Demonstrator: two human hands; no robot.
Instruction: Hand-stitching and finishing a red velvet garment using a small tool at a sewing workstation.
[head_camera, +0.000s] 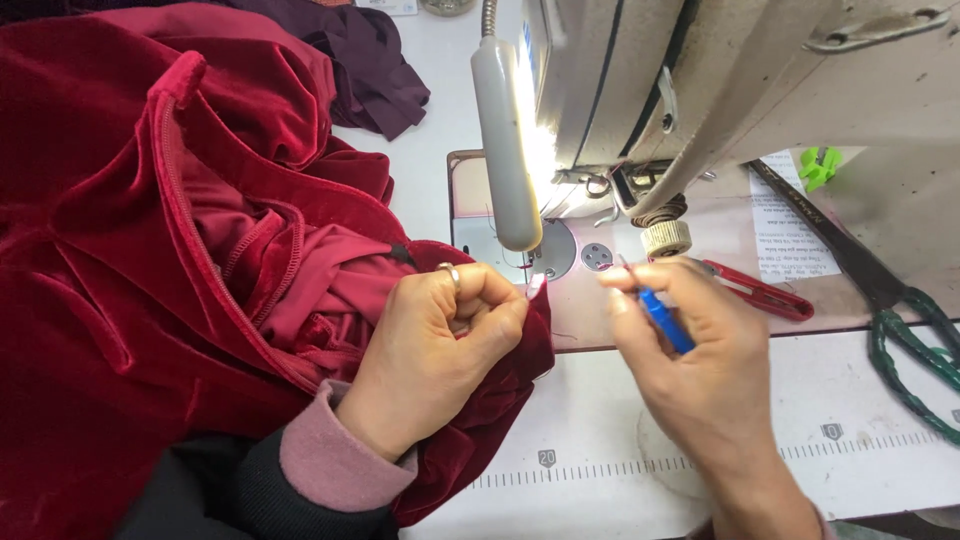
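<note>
My left hand (440, 345), with a ring on one finger, pinches the edge of a dark red velvet garment (130, 260) right in front of the sewing machine's needle plate (555, 250). The garment is heaped over the left half of the table. My right hand (690, 350) grips a small blue-handled seam ripper (662, 318), its tip pointing towards the pinched fabric edge, a short gap away.
A grey sewing machine (720, 80) with a lit lamp (508, 150) stands at the back right. Red thread snips (765, 293) and large green-handled scissors (890, 300) lie to the right. A dark purple cloth (375, 70) lies at the back. A ruler strip (640, 465) runs along the white table.
</note>
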